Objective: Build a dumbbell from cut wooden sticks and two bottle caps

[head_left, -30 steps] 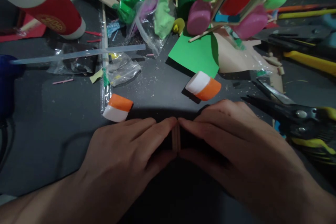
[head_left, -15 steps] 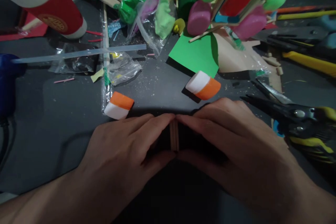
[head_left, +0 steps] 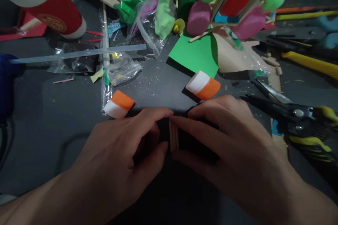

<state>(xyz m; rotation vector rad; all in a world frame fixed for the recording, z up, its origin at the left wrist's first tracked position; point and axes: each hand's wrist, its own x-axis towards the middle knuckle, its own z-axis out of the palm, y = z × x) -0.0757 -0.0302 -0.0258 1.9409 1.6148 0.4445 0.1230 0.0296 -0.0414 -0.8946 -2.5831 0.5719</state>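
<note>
A few short wooden sticks [head_left: 173,136] stand side by side near the lower middle. My right hand [head_left: 224,133] grips them at both ends between thumb and index finger. At their left is my left hand [head_left: 132,144]; its index fingertip reaches the top end of the sticks, while its thumb is apart from them. Beyond my left hand lies an orange and white piece [head_left: 120,103]. A second orange and white piece [head_left: 203,85] rests just past my right hand's fingers.
Black-handled cutters [head_left: 298,116] lie close to my right hand. Green paper [head_left: 195,52], clay shapes and plastic wrappers [head_left: 123,68] cover the far side. A red and white cup [head_left: 60,10] is at the far left, above a blue tool [head_left: 6,84].
My left thumb has come away from the bottom of the sticks and moved slightly left. My right hand and the sticks have shifted a little left.
</note>
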